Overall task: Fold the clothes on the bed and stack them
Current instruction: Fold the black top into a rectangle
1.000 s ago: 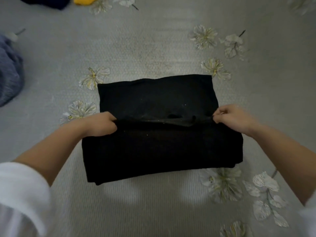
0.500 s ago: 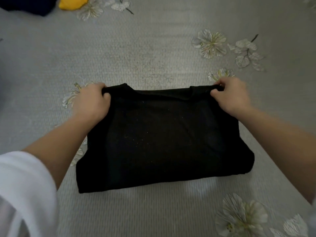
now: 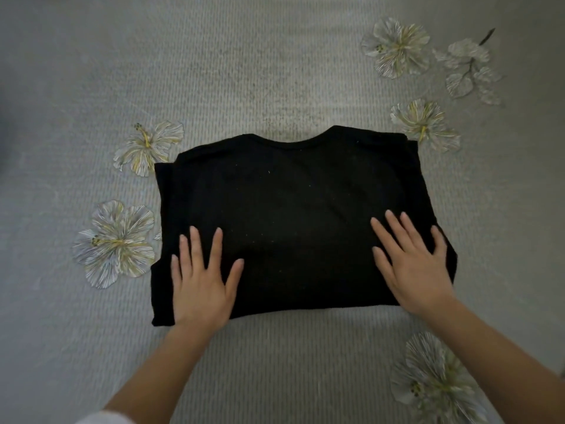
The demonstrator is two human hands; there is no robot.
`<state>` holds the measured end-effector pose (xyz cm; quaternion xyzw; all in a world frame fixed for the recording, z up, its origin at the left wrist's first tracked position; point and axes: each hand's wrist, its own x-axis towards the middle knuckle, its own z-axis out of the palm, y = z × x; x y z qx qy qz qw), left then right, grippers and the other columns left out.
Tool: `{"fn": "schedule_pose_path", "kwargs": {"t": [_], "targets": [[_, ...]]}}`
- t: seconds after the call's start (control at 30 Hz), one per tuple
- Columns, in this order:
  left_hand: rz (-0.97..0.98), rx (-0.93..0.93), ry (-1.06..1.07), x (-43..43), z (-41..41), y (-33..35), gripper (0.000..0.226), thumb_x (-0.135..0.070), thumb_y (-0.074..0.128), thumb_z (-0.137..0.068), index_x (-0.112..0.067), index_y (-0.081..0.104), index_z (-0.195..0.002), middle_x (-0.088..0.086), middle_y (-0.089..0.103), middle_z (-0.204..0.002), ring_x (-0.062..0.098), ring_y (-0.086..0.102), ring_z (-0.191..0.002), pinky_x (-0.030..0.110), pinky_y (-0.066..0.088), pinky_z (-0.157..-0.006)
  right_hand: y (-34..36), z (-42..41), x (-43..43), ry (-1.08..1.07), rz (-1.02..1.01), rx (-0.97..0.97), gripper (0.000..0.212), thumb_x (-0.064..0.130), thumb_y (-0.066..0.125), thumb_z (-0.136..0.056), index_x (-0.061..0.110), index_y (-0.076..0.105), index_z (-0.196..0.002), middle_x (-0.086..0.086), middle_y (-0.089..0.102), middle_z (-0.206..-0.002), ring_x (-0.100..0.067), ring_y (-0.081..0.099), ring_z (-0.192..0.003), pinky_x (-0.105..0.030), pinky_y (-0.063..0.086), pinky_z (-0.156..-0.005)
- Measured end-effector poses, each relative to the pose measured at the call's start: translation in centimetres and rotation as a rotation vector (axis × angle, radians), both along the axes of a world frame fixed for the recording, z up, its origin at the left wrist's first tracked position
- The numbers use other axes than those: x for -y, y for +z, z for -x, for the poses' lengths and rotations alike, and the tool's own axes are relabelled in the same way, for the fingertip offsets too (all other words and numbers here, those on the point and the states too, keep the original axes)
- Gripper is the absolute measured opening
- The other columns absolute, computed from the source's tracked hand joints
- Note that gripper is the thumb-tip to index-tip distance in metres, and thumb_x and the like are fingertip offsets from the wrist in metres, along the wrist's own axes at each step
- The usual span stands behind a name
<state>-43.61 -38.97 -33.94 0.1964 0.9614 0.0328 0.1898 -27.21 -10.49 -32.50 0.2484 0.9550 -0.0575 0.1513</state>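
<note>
The black garment (image 3: 290, 215) lies folded into a rough rectangle in the middle of the bed (image 3: 244, 71). Its curved neckline runs along the far edge, and a lower layer of the same cloth shows as a narrow strip down the left side and at the far right corner. Small pale specks of lint are scattered over the top layer. The left hand (image 3: 200, 286) lies flat on the near left part of the garment, with the heel of the palm at the near edge, the fingers straight and pointing away, and the thumb out to the right. The right hand (image 3: 412, 264) lies flat on the near right part, its fingers angled toward the far left and its wrist crossing the near right edge. Each grip is spread, palm down on the cloth, and pinches nothing. Both forearms are bare, and a bit of white sleeve (image 3: 101, 419) shows at the near left. The bed's cover is grey and ribbed, printed with pale flowers (image 3: 114, 243): two just left of the garment, one touching its far right corner, more farther off to the right, and one near the right forearm.
</note>
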Motion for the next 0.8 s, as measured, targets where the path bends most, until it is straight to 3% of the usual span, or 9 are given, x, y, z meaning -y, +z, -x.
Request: {"fn": "schedule_pose_path", "kwargs": {"t": [0.1, 0.23, 0.33, 0.4, 0.47, 0.53, 0.67, 0.73, 0.8], "targets": [[0.016, -0.018, 0.042, 1.4, 0.1, -0.4, 0.07, -0.066, 0.007, -0.089, -0.035, -0.019, -0.146, 0.011, -0.02, -0.158, 0.024, -0.019, -0.145, 0.044, -0.006, -0.117, -0.3, -1.5, -0.9, -0.072, -0.041, 0.064, 0.056, 0.049, -0.003, -0.097, 0.034, 0.005, -0.151, 0.007, 0.002, -0.16, -0.01, -0.01, -0.145, -0.048, -0.006, -0.115], [0.036, 0.022, 0.162, 3.3, -0.4, -0.2, 0.071, -0.067, 0.011, -0.089, -0.038, -0.022, -0.144, 0.009, -0.02, -0.158, 0.032, -0.018, -0.144, 0.05, -0.006, -0.116, 0.3, -2.7, -0.5, -0.265, 0.042, 0.014, 0.054, 0.046, 0.012, -0.1, 0.034, 0.005, -0.152, 0.006, 0.002, -0.161, -0.016, -0.003, -0.148, -0.05, 0.005, -0.115], [0.036, 0.092, 0.349, 4.1, -0.4, 0.3, 0.071, -0.069, 0.015, -0.088, -0.043, -0.016, -0.146, 0.011, -0.015, -0.158, 0.034, -0.012, -0.144, 0.056, 0.002, -0.114, 1.1, -3.7, 0.3, -0.674, 0.178, -0.289, 0.063, 0.045, 0.045, -0.095, 0.018, 0.023, -0.148, -0.011, 0.027, -0.151, -0.03, 0.028, -0.137, -0.051, 0.025, -0.108], [-0.04, 0.033, 0.485, 4.2, -0.8, 0.8, 0.071, -0.063, 0.027, -0.092, -0.038, -0.005, -0.149, 0.02, 0.003, -0.155, 0.041, 0.01, -0.14, 0.059, 0.016, -0.11, 1.2, -4.1, 0.8, -0.967, 0.275, -0.415, 0.065, 0.044, 0.062, -0.087, 0.002, 0.042, -0.133, -0.019, 0.044, -0.132, -0.034, 0.045, -0.121, -0.045, 0.039, -0.097], [-0.241, -0.045, 0.631, 4.2, -1.3, 1.1, 0.067, -0.046, 0.042, -0.096, -0.026, 0.009, -0.151, 0.029, 0.026, -0.14, 0.045, 0.034, -0.123, 0.055, 0.032, -0.102, 1.3, -4.3, 0.8, -1.146, 0.485, -0.483, 0.047, 0.04, 0.068, -0.085, 0.0, 0.06, -0.11, -0.014, 0.061, -0.107, -0.027, 0.059, -0.096, -0.034, 0.047, -0.077], [-0.445, -0.02, 0.788, 4.2, -1.7, 1.1, 0.057, -0.025, 0.047, -0.098, -0.015, 0.022, -0.148, 0.024, 0.039, -0.136, 0.04, 0.045, -0.119, 0.049, 0.038, -0.099, 1.6, -4.5, 0.4, -1.191, 0.631, -0.53, 0.03, 0.034, 0.067, -0.086, 0.008, 0.066, -0.102, -0.006, 0.066, -0.094, -0.017, 0.06, -0.08, -0.028, 0.044, -0.069], [-0.537, -0.018, 0.886, 5.5, -2.4, 1.2, 0.04, -0.009, 0.046, -0.097, -0.007, 0.037, -0.136, 0.02, 0.052, -0.131, 0.035, 0.05, -0.12, 0.044, 0.041, -0.097, 1.8, -5.9, -1.0, -1.23, 0.602, -0.574, 0.014, 0.027, 0.066, -0.088, 0.014, 0.062, -0.091, -0.01, 0.067, -0.096, -0.023, 0.064, -0.083, -0.033, 0.052, -0.068], [-0.487, -0.025, 0.881, 6.0, -2.5, 1.3, 0.043, -0.008, 0.049, -0.095, -0.007, 0.036, -0.137, 0.024, 0.048, -0.131, 0.038, 0.046, -0.121, 0.047, 0.038, -0.097, 1.9, -6.3, -1.2, -1.293, 0.669, -0.533, 0.022, 0.027, 0.073, -0.082, 0.009, 0.062, -0.087, -0.013, 0.068, -0.099, -0.029, 0.066, -0.088, -0.043, 0.057, -0.076], [-0.365, -0.098, 0.744, 5.4, -3.0, 1.9, 0.054, -0.008, 0.053, -0.092, -0.011, 0.033, -0.142, 0.022, 0.036, -0.139, 0.039, 0.033, -0.129, 0.052, 0.029, -0.103, 2.5, -5.8, -0.9, -1.382, 0.809, -0.539, 0.033, 0.032, 0.078, -0.075, 0.008, 0.062, -0.092, -0.011, 0.068, -0.1, -0.029, 0.067, -0.089, -0.041, 0.057, -0.07]]}}
